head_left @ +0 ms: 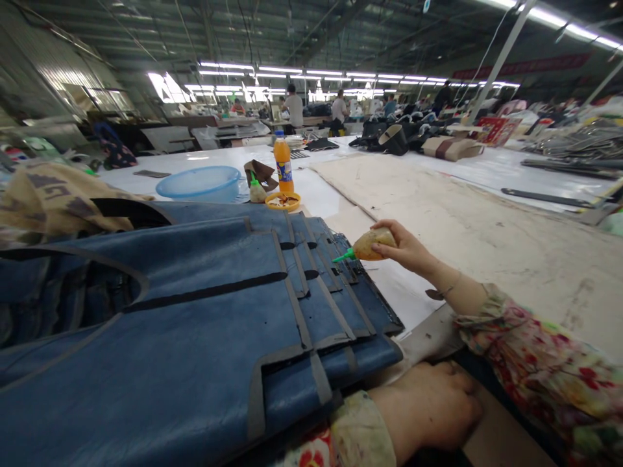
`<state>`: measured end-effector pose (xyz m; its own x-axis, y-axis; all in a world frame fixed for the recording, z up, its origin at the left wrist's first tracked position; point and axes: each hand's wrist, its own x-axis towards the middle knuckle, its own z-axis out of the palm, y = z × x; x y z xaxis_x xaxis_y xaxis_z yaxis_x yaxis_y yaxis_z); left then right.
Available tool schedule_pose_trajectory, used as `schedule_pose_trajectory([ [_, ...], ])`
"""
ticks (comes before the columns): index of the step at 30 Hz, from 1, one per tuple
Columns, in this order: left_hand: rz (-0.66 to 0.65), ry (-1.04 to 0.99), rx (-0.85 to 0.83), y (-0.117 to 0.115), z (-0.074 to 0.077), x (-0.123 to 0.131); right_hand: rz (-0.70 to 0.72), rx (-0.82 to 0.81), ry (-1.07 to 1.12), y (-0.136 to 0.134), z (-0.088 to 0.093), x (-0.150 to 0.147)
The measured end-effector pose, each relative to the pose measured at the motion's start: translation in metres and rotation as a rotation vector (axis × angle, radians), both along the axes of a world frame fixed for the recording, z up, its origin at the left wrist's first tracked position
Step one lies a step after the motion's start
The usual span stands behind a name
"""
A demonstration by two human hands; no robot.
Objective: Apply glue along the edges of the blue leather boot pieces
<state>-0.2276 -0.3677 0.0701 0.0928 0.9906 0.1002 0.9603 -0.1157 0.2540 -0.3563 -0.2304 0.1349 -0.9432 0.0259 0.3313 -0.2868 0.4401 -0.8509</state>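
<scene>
My right hand point(396, 246) is wrapped round a yellowish squeeze bottle point(368, 245), whose green nozzle points left over the edge of a stack of blue panels point(209, 324). These panels have grey edging strips and black slots, and overlap in steps at their right side. Near the bottom, my left hand point(433, 405) lies beside the stack's near right corner, back of the hand up; its fingers are curled down and mostly hidden, and what they touch cannot be made out.
Beyond the stack are a blue basin point(198, 184), an orange drink bottle point(283, 162), a yellow dish point(282, 200) and a second green-tipped bottle point(257, 189). Beige cloth point(467, 227) covers the table at right. Patterned fabric point(58, 198) lies at left. People stand far back.
</scene>
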Motion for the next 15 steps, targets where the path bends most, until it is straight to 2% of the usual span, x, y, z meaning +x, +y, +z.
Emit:
schedule_pose_trajectory([
  [5,-0.003,-0.020,-0.012,-0.001,0.002,0.000,-0.032,0.052,0.025,0.004,-0.006,-0.023],
  [15,-0.010,-0.046,-0.026,-0.003,0.006,-0.001,-0.103,0.018,0.049,-0.002,-0.008,-0.063],
])
